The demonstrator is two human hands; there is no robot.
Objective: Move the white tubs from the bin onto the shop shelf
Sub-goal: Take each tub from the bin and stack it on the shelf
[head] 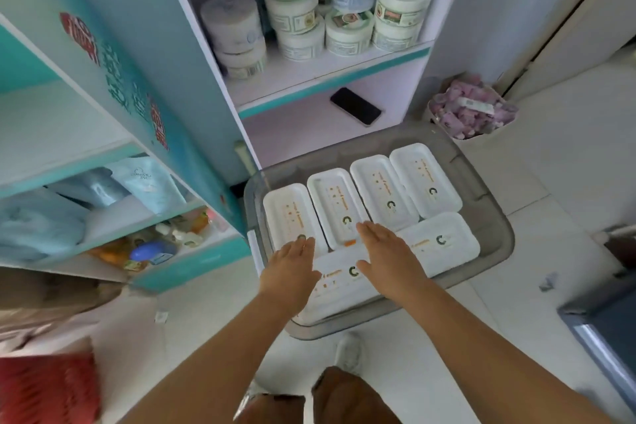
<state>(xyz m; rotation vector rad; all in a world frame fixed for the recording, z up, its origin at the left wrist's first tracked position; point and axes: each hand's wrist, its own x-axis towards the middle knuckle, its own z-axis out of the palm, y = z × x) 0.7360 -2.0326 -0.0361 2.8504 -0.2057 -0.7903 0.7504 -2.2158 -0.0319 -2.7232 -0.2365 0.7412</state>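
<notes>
A translucent grey plastic bin (495,217) sits on the pale tiled floor (550,155) at the foot of a white shelf unit trimmed in teal (330,79). Inside it lie six white tubs (423,179), flat rounded rectangles with smooth lids: four side by side along the far part, two nearer. Each lid carries a small green ring mark and lines of orange print too small to read.

Both hands reach down over the near tubs with fingers straight and slightly spread, holding nothing. The left hand (290,265) lies over the near end of the leftmost tub (292,213); the right hand (389,255) is just to its right, and the nearest tub (340,282) shows between them. Whether the palms touch the lids cannot be told.

On the upper shelf stand stacks of round white jars (401,10) with green-and-white labels, the print illegible. On the shelf below lies a black phone (355,106). Right of the shelf unit, a container of pink packets (471,107) sits on the floor. The left shelving holds pale blue pouches (148,182) and small bottles (155,248).
</notes>
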